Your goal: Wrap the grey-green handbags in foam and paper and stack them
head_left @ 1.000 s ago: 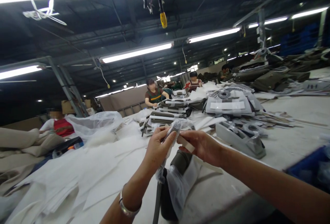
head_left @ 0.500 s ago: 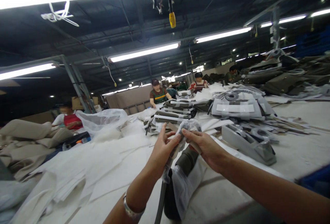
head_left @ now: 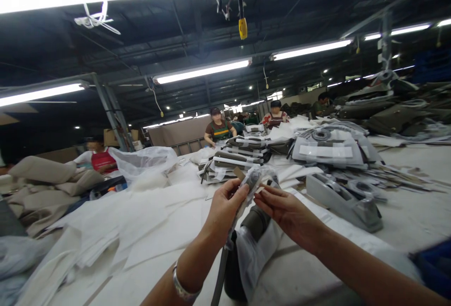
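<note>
My left hand (head_left: 229,205) is closed on a strap wrapped in clear plastic (head_left: 243,198), thumb on top. Just to its right, my right hand (head_left: 287,209) pinches a small white piece (head_left: 260,190) between thumb and fingertips, close to the wrapped strap. Beneath both hands lies a dark olive bag (head_left: 234,268), partly covered by thin white wrapping (head_left: 252,254). A brown strip (head_left: 239,173) shows just beyond my left fingers.
A grey tape dispenser (head_left: 341,202) stands right of my hands. Stacked olive bags (head_left: 243,151) lie ahead, white sheets (head_left: 148,221) spread left, and beige fabric (head_left: 42,174) is heaped far left. Several people sit or stand beyond, one in striped clothing (head_left: 221,131).
My right hand has come off the wrapped strap and now pinches a small white piece beside it. My left fingers have closed further round the strap. The view has shifted slightly.
</note>
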Demonstrator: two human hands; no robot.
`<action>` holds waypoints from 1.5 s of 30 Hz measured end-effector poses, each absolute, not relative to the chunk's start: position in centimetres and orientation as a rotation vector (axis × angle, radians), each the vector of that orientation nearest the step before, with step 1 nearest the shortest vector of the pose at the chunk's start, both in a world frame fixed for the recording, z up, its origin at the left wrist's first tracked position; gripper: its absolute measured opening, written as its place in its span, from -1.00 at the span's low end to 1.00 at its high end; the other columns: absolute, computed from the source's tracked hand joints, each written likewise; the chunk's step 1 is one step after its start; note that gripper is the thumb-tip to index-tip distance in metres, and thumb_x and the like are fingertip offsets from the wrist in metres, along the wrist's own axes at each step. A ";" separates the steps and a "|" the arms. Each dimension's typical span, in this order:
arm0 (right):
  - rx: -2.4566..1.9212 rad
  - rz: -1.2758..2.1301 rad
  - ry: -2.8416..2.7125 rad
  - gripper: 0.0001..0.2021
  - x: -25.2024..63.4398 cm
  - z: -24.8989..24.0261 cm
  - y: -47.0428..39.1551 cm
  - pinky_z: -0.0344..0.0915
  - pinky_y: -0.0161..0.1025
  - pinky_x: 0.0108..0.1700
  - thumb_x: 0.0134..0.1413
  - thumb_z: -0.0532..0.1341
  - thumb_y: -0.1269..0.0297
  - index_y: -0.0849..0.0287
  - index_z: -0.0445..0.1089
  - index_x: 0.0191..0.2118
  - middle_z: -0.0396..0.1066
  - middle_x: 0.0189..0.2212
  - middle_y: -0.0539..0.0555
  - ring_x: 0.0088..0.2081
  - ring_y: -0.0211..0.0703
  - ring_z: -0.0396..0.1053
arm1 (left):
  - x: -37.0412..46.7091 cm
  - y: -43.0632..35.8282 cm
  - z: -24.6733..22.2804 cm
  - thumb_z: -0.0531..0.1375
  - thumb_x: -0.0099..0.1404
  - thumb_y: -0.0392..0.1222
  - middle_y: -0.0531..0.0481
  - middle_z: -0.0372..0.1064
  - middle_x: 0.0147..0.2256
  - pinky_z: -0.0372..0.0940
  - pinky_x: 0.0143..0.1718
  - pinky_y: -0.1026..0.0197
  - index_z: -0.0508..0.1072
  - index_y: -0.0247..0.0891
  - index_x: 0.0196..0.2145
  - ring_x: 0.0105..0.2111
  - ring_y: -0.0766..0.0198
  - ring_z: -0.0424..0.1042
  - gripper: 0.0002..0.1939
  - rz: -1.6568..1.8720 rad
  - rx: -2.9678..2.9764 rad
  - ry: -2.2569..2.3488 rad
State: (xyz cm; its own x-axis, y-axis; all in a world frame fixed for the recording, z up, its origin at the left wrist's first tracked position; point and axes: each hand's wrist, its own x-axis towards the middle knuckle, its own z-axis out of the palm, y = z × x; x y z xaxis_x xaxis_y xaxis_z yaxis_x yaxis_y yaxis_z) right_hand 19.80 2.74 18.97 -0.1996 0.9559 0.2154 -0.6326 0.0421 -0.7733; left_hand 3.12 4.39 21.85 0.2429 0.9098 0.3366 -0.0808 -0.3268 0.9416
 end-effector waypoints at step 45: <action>-0.503 1.213 -0.932 -0.66 16.6 18.2 2.7 0.32 -0.28 -0.15 -0.10 0.45 0.02 0.18 0.48 -0.34 0.45 -0.40 0.00 -0.27 -0.20 0.37 | 4.4 1.0 20.9 0.12 0.34 -0.41 -0.23 0.46 -0.07 0.40 -0.04 0.03 0.37 -0.49 0.11 -0.09 0.02 0.45 -0.61 1.358 3.299 1.558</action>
